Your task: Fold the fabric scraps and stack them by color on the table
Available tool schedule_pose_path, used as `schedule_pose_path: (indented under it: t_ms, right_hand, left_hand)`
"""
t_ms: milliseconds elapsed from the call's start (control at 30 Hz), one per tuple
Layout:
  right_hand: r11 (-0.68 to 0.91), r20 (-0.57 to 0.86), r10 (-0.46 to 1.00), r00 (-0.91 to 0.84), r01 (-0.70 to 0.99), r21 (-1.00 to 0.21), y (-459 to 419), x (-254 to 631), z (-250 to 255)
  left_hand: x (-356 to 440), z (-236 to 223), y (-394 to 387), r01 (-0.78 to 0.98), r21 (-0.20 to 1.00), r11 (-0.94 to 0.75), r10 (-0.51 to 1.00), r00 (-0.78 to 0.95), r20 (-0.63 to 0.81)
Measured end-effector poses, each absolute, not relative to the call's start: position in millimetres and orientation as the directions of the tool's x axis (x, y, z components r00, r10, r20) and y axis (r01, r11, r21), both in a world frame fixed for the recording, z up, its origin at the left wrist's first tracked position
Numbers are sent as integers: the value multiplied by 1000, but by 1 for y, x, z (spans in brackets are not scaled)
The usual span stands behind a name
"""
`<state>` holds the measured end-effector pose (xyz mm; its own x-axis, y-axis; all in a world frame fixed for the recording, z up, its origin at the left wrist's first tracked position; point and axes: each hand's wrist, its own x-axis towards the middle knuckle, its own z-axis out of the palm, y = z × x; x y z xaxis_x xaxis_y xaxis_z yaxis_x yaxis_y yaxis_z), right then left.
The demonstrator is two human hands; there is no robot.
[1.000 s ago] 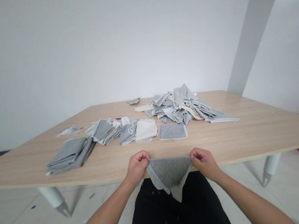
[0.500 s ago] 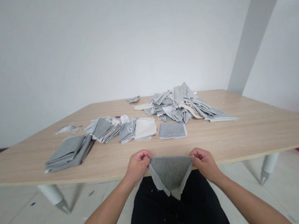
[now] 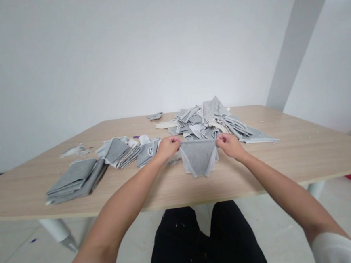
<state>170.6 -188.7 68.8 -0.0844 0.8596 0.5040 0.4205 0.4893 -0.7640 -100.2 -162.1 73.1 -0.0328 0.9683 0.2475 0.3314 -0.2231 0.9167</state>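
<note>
A piece of grey fabric point(image 3: 199, 156) with paler edges hangs stretched between my two hands above the table. My left hand point(image 3: 170, 147) pinches its upper left corner, and my right hand point(image 3: 228, 144) pinches the upper right one. The top edge is drawn straight; the lower part narrows as it hangs. Behind it, the cream fabric stack point(image 3: 175, 160) is mostly covered by my left hand and the cloth. The flat grey piece seen earlier on the table is hidden behind the held fabric.
On the wooden table point(image 3: 257, 169), a heap of grey and cream cloth point(image 3: 211, 120) lies at the back. To the left are folded grey cloth point(image 3: 76, 180), a fanned stack of pieces point(image 3: 122, 152), a grey printed piece point(image 3: 148, 153) and white scraps point(image 3: 76, 150).
Both hands have moved forward and up from the table's front edge, carrying the grey fabric over the table. It now covers the spot of the flat grey piece.
</note>
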Motion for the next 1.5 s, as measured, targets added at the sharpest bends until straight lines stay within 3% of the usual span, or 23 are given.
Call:
schedule_pose_path:
  t_ms: [200, 500, 733, 933, 1100, 1233, 1367, 1500]
  right_hand:
    - [509, 538, 841, -54, 419, -752, -158, 178, 71]
    - [374, 378, 924, -49, 314, -873, -157, 182, 46]
    - [188, 222, 974, 53, 362, -913, -109, 174, 15]
    - [104, 209, 965, 160, 497, -862, -80, 171, 0]
    - [79, 301, 924, 236, 652, -754, -71, 176, -2]
    - [123, 412, 888, 203, 758, -640, -82, 177, -5]
    - [297, 503, 864, -8, 815, -497, -106, 166, -2]
    - [500, 484, 815, -317, 807, -313, -128, 143, 2]
  left_hand:
    - [-93, 83, -137, 258, 918, -302, 943, -59, 327]
    - [-91, 63, -144, 224, 964, -142, 989, -12, 148]
    - [-74, 35, -91, 302, 953, -27, 994, -94, 58]
    - [-56, 12, -53, 451, 892, 14, 989, -139, 55]
    - [-55, 8, -47, 648, 754, -111, 971, -91, 221]
    - [-58, 8, -66, 763, 562, -320, 922, 112, 372]
    - [-52, 5, -96, 757, 372, -537, 832, 402, 383]
    - [-43, -1, -115, 742, 241, -626, 773, 551, 314]
